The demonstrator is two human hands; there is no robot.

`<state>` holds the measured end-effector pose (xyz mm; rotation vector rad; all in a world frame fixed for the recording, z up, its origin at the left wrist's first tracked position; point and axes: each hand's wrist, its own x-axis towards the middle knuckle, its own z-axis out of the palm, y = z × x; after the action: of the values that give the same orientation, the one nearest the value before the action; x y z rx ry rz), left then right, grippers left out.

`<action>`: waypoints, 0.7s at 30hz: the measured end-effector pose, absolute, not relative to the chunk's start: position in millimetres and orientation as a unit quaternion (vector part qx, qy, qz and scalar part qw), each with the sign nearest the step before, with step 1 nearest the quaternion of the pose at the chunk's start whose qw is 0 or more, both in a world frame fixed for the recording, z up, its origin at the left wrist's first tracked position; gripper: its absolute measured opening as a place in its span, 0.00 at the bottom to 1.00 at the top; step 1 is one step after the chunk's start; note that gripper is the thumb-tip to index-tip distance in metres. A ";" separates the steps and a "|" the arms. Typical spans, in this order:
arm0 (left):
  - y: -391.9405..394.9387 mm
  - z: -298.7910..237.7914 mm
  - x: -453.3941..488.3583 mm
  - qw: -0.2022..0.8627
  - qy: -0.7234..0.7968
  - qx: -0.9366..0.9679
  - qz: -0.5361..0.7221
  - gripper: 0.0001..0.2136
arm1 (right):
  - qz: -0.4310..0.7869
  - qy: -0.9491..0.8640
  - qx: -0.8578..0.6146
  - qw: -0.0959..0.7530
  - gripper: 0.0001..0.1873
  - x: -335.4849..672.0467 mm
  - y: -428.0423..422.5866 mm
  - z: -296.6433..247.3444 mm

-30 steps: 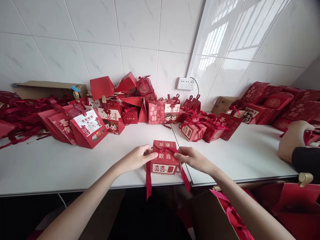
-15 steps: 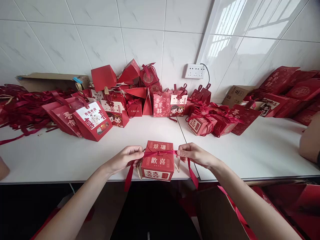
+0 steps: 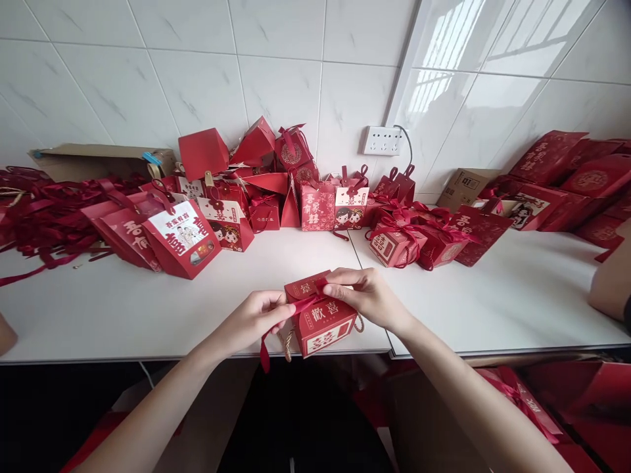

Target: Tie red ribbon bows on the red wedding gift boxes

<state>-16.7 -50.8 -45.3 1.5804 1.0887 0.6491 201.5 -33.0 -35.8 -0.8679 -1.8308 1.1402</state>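
Observation:
A red gift box (image 3: 328,318) with pale characters and twisted cord handles sits near the table's front edge, turned slightly askew. Across its top runs a dark red ribbon (image 3: 306,303). My left hand (image 3: 263,312) pinches one length of this ribbon at the box's left side, and its loose tail hangs down below the fingers. Over the top of the box, my right hand (image 3: 362,295) is closed on the ribbon near the middle. Its fingers partly hide the lid and the far characters. A cord handle (image 3: 287,345) dangles at the box's left.
Red gift boxes (image 3: 266,213) are piled along the tiled wall. Tied boxes (image 3: 399,243) stand right of centre. A heap of dark red ribbons (image 3: 54,217) lies at left by a cardboard box (image 3: 103,161). Another person's arm (image 3: 611,282) shows at the right edge.
My right hand has moved left, bringing its ribbon end over the box's middle. The box has turned a little and shifted right. My left hand has moved slightly right, still pinching ribbon.

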 end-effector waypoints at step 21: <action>-57.1 -16.8 -27.8 0.373 0.551 0.721 0.192 0.15 | 0.394 -0.689 -0.374 0.479 0.09 180.6 -33.5 -59.3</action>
<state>-27.8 -57.1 -16.8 1.8477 1.4123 0.4909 180.6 -33.5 -59.3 -0.9138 -1.6813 0.9621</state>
